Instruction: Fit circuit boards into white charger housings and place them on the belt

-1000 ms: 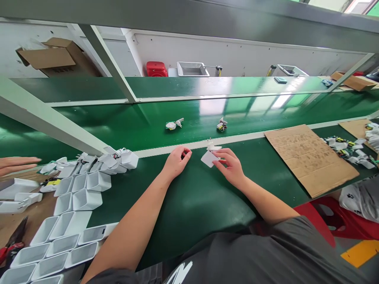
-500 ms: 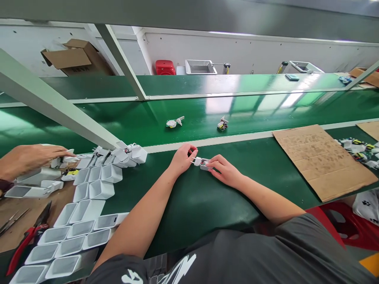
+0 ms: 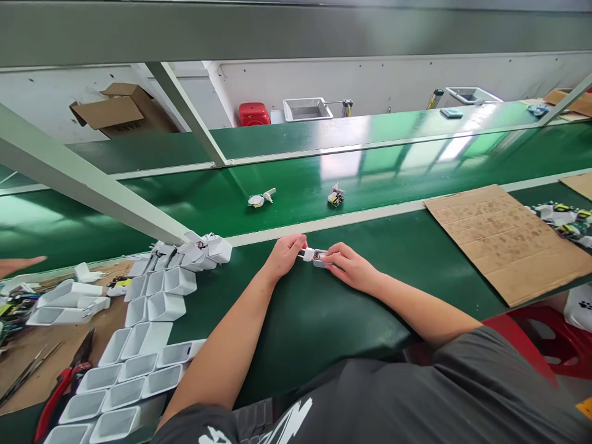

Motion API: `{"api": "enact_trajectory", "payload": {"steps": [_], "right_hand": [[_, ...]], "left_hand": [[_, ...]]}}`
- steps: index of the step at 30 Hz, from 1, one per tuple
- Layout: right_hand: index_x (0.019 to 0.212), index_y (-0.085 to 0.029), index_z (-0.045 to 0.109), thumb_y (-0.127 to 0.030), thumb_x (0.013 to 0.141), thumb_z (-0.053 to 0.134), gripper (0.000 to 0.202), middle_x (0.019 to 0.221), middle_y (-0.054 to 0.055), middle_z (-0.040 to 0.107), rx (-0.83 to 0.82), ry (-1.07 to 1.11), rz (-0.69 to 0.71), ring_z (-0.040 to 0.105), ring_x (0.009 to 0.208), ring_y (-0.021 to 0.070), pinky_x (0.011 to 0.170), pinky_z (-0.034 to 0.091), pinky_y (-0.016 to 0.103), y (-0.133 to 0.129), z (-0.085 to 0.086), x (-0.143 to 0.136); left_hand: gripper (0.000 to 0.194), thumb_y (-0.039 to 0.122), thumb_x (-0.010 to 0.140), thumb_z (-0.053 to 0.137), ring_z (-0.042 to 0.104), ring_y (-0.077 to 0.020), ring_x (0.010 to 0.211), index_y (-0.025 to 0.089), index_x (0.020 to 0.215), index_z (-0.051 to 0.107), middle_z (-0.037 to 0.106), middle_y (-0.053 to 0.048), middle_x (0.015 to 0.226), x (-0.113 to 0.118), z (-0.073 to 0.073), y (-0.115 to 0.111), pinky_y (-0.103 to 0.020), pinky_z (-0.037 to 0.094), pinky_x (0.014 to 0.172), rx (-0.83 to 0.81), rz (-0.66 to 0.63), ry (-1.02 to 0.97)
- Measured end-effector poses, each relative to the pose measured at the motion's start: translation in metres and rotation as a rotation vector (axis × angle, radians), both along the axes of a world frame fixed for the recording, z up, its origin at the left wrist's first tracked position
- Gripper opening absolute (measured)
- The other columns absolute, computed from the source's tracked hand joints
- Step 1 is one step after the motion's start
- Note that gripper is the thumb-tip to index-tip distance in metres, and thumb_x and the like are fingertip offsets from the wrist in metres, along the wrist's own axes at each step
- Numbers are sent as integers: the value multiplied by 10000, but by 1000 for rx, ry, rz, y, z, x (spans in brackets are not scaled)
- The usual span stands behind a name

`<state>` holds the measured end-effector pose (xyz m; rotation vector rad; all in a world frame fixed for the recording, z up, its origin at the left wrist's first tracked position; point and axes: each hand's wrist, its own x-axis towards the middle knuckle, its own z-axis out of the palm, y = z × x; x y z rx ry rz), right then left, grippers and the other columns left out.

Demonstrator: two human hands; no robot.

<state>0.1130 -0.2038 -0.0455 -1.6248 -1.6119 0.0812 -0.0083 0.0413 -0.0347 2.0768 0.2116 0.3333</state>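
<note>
Over the green bench, my left hand point(image 3: 287, 254) pinches the pin end of a small white plug piece point(image 3: 308, 254). My right hand point(image 3: 349, 265) grips a small white open-topped charger housing point(image 3: 319, 263) from its right side. Between the hands, the plug piece meets the housing's left end. Small reddish and dark parts show inside the housing, though fingers cover some of it. To the left stand rows of open white housings point(image 3: 139, 367), and a cluster of housings with plug pieces point(image 3: 203, 251) sits behind them.
Two circuit-board assemblies point(image 3: 336, 196) lie on the green belt point(image 3: 296, 185). Cardboard point(image 3: 513, 240) and piled boards point(image 3: 567, 219) are at right. Red-handled cutters point(image 3: 62, 388) and tweezers point(image 3: 30, 373) lie left, near a co-worker's hand point(image 3: 21, 265). A slanted post point(image 3: 92, 179) rises there.
My left fingers have closed in on the plug piece's pins. The co-worker's hand has drawn back to the left edge, leaving a white piece behind. My view has shifted slightly.
</note>
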Motion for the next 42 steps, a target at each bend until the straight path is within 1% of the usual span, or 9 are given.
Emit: {"api": "enact_trajectory", "payload": {"steps": [3, 10, 18, 23, 26, 32, 36, 39, 42], "right_hand": [[1323, -284, 688, -261, 1103, 530, 272, 1262, 109, 627, 12, 4, -7, 669, 1110, 239, 1006, 609, 406, 0, 0, -1], [1230, -344, 760, -300, 1110, 526, 267, 1214, 67, 695, 18, 25, -63, 662, 1188, 259, 1069, 596, 446, 2, 1, -4], [1260, -337, 735, -264, 1113, 519, 271, 1255, 70, 674, -22, -40, -49, 639, 1233, 258, 1095, 586, 436, 1, -3, -2], [1278, -275, 676, -247, 1115, 515, 230, 1251, 97, 620, 42, -7, -54, 654, 1139, 244, 1054, 602, 447, 4, -5, 2], [1277, -266, 646, -251, 1113, 522, 206, 1238, 103, 600, 54, 13, -62, 649, 1132, 243, 1040, 601, 439, 5, -5, 7], [1268, -268, 622, -220, 1109, 487, 214, 1254, 112, 586, 39, -45, -148, 636, 1153, 263, 1042, 587, 467, 6, -7, 23], [1283, -261, 613, -202, 1104, 479, 231, 1240, 120, 587, 37, -112, -219, 635, 1157, 275, 1058, 586, 493, 9, -8, 38], [1285, -272, 635, -169, 1096, 458, 278, 1270, 124, 606, -12, -266, -174, 619, 1199, 293, 1085, 577, 506, 13, -11, 57], [1271, -289, 658, -139, 1078, 451, 319, 1301, 116, 617, -59, -397, -114, 593, 1243, 302, 1116, 560, 504, 24, -14, 87]], "left_hand": [[569, 617, 1069, 467, 507, -168, 681, 195, 714, 604, 578, -9, 695, -2, 4, -2, -325, 417, 686, -22, -84, 14], [607, 616, 1035, 543, 517, -155, 611, 193, 603, 602, 578, -18, 594, -8, 7, 2, -319, 428, 661, -131, -183, 97], [633, 623, 1020, 546, 467, -142, 588, 195, 554, 531, 524, -13, 566, -7, 2, 7, -304, 397, 627, -177, -187, 117], [629, 624, 1024, 561, 493, -121, 573, 170, 588, 581, 562, -5, 560, -5, -6, 8, -271, 403, 628, -216, -131, 113], [651, 626, 1048, 524, 540, -124, 590, 163, 601, 623, 609, -15, 577, -3, -9, 8, -265, 428, 656, -230, -135, 96], [692, 662, 1066, 454, 613, -143, 646, 161, 653, 693, 684, -45, 638, 2, -13, 8, -264, 500, 717, -289, -147, 54], [701, 673, 1064, 455, 632, -143, 661, 156, 662, 704, 702, -53, 657, 3, -11, 5, -259, 508, 727, -297, -137, 44], [683, 677, 1047, 495, 638, -141, 660, 151, 665, 704, 701, -51, 662, 2, -9, 3, -254, 508, 716, -294, -131, 46], [650, 671, 1030, 537, 643, -139, 658, 150, 678, 703, 700, -45, 679, 2, -8, 2, -253, 511, 707, -285, -140, 33]]}}
